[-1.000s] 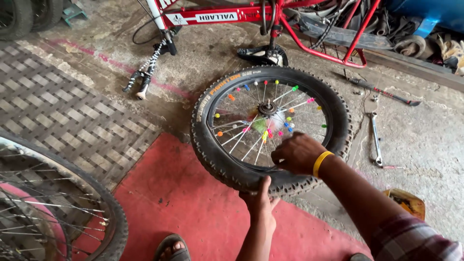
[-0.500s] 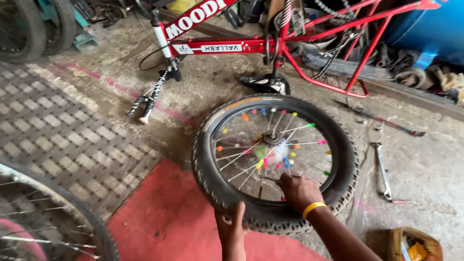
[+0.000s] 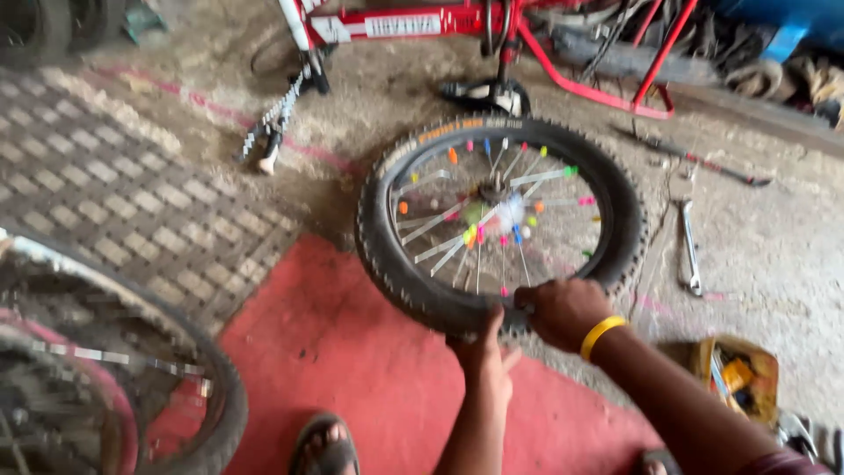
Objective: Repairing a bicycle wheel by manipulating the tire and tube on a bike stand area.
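Bicycle wheel (image 3: pixel 501 220) upright at centre frame, on the floor (image 3: pixel 774 255) by the red mat (image 3: pixel 352 352). Left hand (image 3: pixel 482 356) closed under the tyre's lower edge; right hand (image 3: pixel 563 312) curled shut over that rim. Spanner (image 3: pixel 688 242) lying right.

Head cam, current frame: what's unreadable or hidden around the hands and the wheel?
- Right hand, yellow wristband: fist on the near edge of the black knobby bicycle wheel with coloured spoke beads; whatever it grips is covered by the fingers.
- Left hand: palm hidden, pressed to the tyre from below.
- Hub: motion-blurred.
- Open box of small parts: contents too small to tell.
- Second wheel: blurred, cut by the left edge.
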